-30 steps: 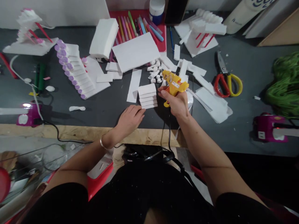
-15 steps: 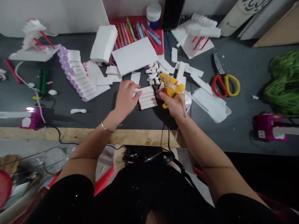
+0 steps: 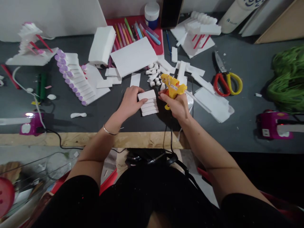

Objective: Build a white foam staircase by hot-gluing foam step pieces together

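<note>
A small white stepped block (image 3: 149, 103) is between our hands at the front of the tabletop (image 3: 104, 118), its left side pinched between the thumb and fingers of our left hand (image 3: 128, 103), as our right hand (image 3: 180, 107) curls its fingers around a yellow glue gun (image 3: 174, 87) just beside it; beyond stand a lidded jar (image 3: 152, 13) and a pale bottle (image 3: 231, 19), contents hidden from us

Inventory recorded: hot-glue gun (image 3: 173, 85), 1 | stepped stack (image 3: 149, 104), 1 | larger stepped models (image 3: 78, 76), 3 | scissors (image 3: 223, 74), 1 pair | green cord bundle (image 3: 287, 84), 1 | lidded jar (image 3: 152, 14), 1 | magenta power sockets (image 3: 276, 125), 2 | white bottle (image 3: 234, 19), 1 | markers (image 3: 128, 30), overlapped, exact count not established
</note>
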`<state>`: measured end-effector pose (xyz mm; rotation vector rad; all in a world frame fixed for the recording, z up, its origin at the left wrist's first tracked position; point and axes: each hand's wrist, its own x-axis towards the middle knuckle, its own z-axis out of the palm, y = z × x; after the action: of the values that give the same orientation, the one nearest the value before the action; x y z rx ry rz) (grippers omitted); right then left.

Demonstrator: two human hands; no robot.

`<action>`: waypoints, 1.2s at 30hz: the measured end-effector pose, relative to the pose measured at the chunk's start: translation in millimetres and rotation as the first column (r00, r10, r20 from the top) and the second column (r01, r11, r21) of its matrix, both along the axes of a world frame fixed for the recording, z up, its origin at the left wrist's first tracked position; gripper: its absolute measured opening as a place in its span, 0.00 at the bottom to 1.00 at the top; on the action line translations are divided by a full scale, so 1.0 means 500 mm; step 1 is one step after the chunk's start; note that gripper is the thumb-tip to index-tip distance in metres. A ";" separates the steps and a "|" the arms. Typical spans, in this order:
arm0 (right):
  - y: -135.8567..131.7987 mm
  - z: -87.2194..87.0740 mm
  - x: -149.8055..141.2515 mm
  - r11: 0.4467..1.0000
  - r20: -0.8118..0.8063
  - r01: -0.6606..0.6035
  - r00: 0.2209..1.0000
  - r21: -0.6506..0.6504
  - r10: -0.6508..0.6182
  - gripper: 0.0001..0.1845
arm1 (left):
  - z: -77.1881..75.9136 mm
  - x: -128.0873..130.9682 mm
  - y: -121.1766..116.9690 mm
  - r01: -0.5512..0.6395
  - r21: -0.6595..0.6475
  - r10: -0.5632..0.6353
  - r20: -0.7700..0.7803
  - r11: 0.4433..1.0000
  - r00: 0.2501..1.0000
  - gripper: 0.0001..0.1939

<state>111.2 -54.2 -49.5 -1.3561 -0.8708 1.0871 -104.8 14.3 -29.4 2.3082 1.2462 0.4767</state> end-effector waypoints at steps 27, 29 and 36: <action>0.002 0.001 -0.011 0.999 0.007 -0.043 0.999 0.009 0.043 0.20 | 0.021 0.007 -0.015 0.008 -0.349 0.096 0.280 0.937 0.955 0.17; 0.001 -0.001 -0.010 0.999 0.011 -0.046 0.999 0.007 0.046 0.19 | 0.026 0.008 -0.016 0.010 -0.336 0.091 0.283 0.942 0.955 0.16; -0.002 -0.008 -0.012 0.997 -0.031 -0.060 0.998 0.040 0.062 0.18 | 0.026 0.018 -0.016 -0.074 -0.395 0.222 0.343 0.916 0.913 0.09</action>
<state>105.2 -55.1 -53.6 -1.2837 -0.9099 1.1310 -95.6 6.4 -16.3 1.7069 1.2011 0.6436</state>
